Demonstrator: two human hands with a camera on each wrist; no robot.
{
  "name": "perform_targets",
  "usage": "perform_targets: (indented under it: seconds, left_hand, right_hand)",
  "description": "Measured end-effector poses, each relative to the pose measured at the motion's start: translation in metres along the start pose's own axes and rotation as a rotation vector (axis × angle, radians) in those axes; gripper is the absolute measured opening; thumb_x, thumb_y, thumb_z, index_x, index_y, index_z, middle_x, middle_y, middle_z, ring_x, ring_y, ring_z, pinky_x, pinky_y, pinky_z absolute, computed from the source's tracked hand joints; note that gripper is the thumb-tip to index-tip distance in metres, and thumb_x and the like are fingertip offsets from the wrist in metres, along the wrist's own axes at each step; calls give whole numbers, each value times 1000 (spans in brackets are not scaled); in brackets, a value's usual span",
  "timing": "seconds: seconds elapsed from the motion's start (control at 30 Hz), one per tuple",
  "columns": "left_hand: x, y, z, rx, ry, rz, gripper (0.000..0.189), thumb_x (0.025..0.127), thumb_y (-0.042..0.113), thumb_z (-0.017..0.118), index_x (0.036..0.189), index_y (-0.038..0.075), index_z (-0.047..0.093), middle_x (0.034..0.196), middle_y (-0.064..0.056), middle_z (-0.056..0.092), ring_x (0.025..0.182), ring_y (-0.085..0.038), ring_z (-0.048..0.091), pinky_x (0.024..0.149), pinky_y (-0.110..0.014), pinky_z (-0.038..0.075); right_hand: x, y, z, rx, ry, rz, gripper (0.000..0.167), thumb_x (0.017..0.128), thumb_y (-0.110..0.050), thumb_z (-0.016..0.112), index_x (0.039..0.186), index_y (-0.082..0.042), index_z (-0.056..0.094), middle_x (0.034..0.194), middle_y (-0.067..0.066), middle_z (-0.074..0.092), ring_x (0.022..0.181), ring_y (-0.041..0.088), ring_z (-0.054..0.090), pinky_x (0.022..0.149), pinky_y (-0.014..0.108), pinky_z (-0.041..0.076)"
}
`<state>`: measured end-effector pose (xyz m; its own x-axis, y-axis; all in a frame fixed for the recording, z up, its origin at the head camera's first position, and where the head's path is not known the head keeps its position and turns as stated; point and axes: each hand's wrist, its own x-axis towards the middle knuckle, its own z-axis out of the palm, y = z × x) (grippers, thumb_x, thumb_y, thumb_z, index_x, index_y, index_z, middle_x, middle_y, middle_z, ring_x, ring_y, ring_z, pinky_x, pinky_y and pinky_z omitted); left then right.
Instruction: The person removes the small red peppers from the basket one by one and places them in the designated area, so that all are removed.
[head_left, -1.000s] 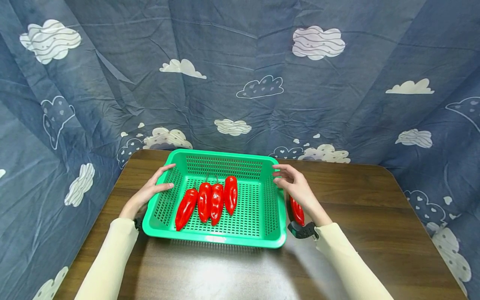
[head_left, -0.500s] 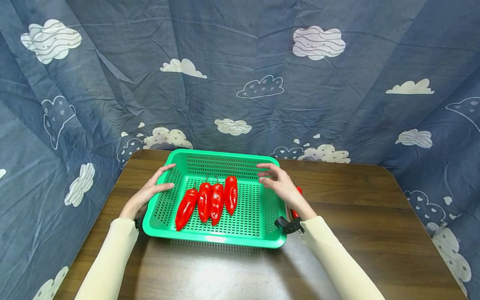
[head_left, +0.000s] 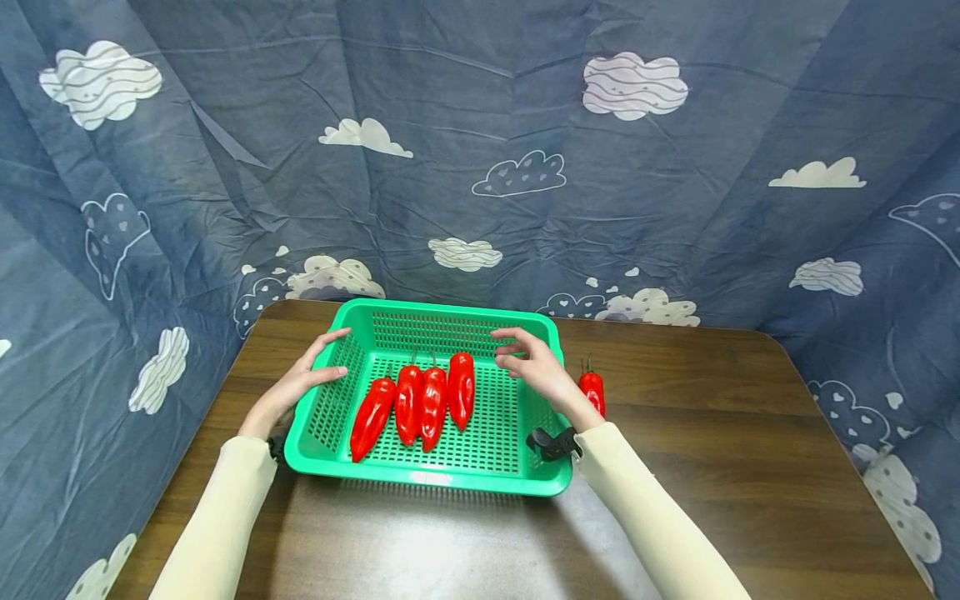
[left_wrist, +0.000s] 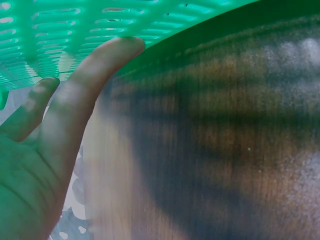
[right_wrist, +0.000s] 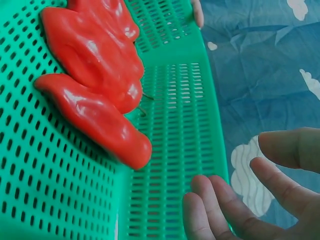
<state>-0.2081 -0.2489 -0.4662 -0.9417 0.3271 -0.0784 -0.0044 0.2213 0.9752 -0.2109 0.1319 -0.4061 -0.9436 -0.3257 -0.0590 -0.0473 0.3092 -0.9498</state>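
Several glossy red peppers [head_left: 432,408] lie side by side in a green perforated basket [head_left: 427,477], mostly in its left and middle part. My left hand [head_left: 285,392] is at the basket's left side, thumb and fingers spread and extended at the rim; in the left wrist view its fingers [left_wrist: 75,95] overlap the basket's slotted side. Over the basket's right part hovers my right hand [head_left: 543,375], fingers bent loosely with a gap to the thumb and nothing between them. In the right wrist view the rightmost pepper [right_wrist: 97,120] lies across from these fingers [right_wrist: 220,200].
Another red pepper [head_left: 592,392] lies on the wooden table [head_left: 712,433], just outside the basket's right side and partly behind my right forearm. A blue cloud-print curtain [head_left: 525,233] hangs close behind the table's back edge.
My right hand has moved left, from the basket's right rim to over its inside. More of the pepper outside now shows. The left hand, the basket and the peppers inside have stayed put.
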Motion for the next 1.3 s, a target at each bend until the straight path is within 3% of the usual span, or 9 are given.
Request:
perform_targets:
  seconds: [0.17, 0.43, 0.97, 1.13, 1.23, 1.3]
  left_hand:
    - [0, -1, 0, 5, 3, -3, 64, 96, 18, 55, 152, 19, 23, 158, -7, 0, 141, -33, 2, 103, -63, 16]
    - [-2, -1, 1, -56, -6, -30, 65, 96, 19, 55, 152, 23, 22, 157, -5, -1, 134, -37, 19, 95, -54, 34]
    - [-2, -2, 1, -39, -5, -20, 65, 96, 20, 56, 152, 22, 23, 157, -7, -1, 134, -38, 19, 94, -51, 36]
    - [-2, -1, 1, -52, -8, -30, 65, 96, 20, 55, 152, 23, 22, 157, -7, -1, 132, -39, 22, 93, -50, 38]
    - [-2, -1, 1, -54, -10, -27, 65, 96, 20, 55, 152, 22, 22, 157, -8, -1, 131, -40, 23, 92, -49, 39]
    - [-1, 0, 1, -55, -6, -30, 65, 96, 20, 55, 152, 22, 23, 157, -7, 0, 131, -40, 23, 92, -49, 38]
  right_hand:
    - [4, -5, 8, 0, -10, 22, 43, 92, -1, 54, 134, 2, 49, 123, 28, 54, 109, 35, 55, 88, 53, 45]
    - [15, 2, 19, 1, -26, 69, 45, 91, -3, 55, 135, -1, 49, 127, 27, 51, 109, 34, 53, 90, 54, 44]
    - [29, 8, 36, -14, -66, 213, 43, 92, -3, 55, 135, -3, 51, 117, 21, 55, 110, 40, 52, 91, 53, 43]
    - [34, 10, 40, -22, -80, 249, 42, 93, -4, 55, 134, -4, 52, 123, 22, 54, 111, 38, 53, 90, 53, 44]
    - [36, 9, 43, -35, -84, 268, 43, 91, -3, 55, 135, -5, 52, 123, 21, 56, 103, 31, 56, 88, 51, 45]
    - [38, 10, 44, -38, -81, 282, 45, 89, -1, 54, 134, -5, 53, 116, 20, 58, 85, 25, 54, 80, 48, 46]
